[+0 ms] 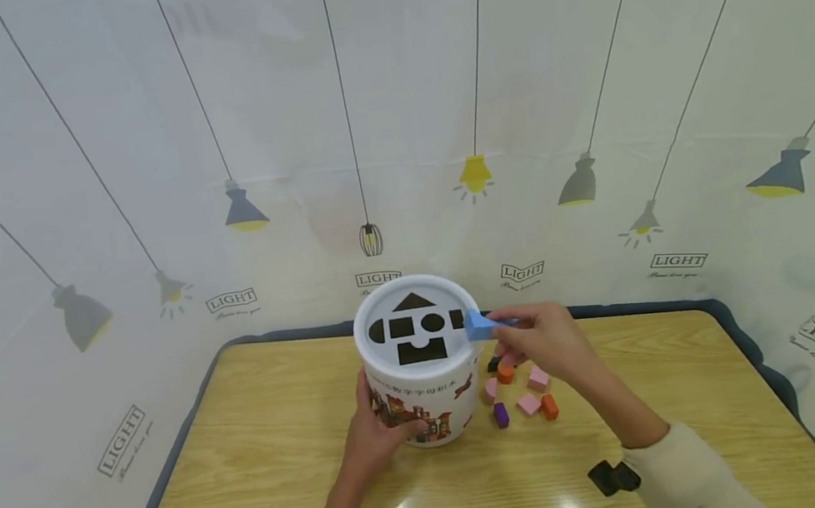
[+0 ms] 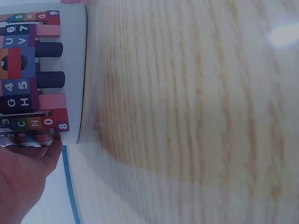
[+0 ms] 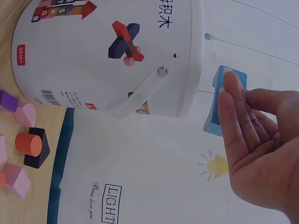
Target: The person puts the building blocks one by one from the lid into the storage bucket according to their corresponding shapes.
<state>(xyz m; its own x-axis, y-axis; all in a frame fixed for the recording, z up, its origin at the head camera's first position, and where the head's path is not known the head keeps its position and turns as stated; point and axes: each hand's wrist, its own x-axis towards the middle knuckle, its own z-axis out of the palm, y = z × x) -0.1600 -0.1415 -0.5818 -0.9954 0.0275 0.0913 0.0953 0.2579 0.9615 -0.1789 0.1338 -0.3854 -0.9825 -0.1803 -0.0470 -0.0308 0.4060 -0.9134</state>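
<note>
A white bucket point(image 1: 460, 382) with a lid of shaped holes point(image 1: 421, 374) stands on the table. My left hand point(image 1: 377, 435) rests round the lower left side of the bucket, thumb on its front; the left wrist view shows this hand point(image 2: 28, 179) at the printed wall point(image 2: 72, 112). Beside the lid's right rim, my right hand point(image 1: 541, 339) pinches a blue block point(image 1: 479, 326). In the right wrist view the fingers and thumb of this hand point(image 3: 261, 135) hold the block point(image 3: 215, 122), which has a notched side, apart from the bucket wall point(image 3: 154, 32).
Several loose blocks lie right of the bucket: pink point(image 1: 528, 404), purple point(image 1: 500, 415), orange point(image 1: 549, 406) and a dark triangular one point(image 3: 39, 151). The wooden table point(image 1: 262, 438) has a dark blue edge, with a lamp-patterned sheet point(image 1: 407, 120) behind it.
</note>
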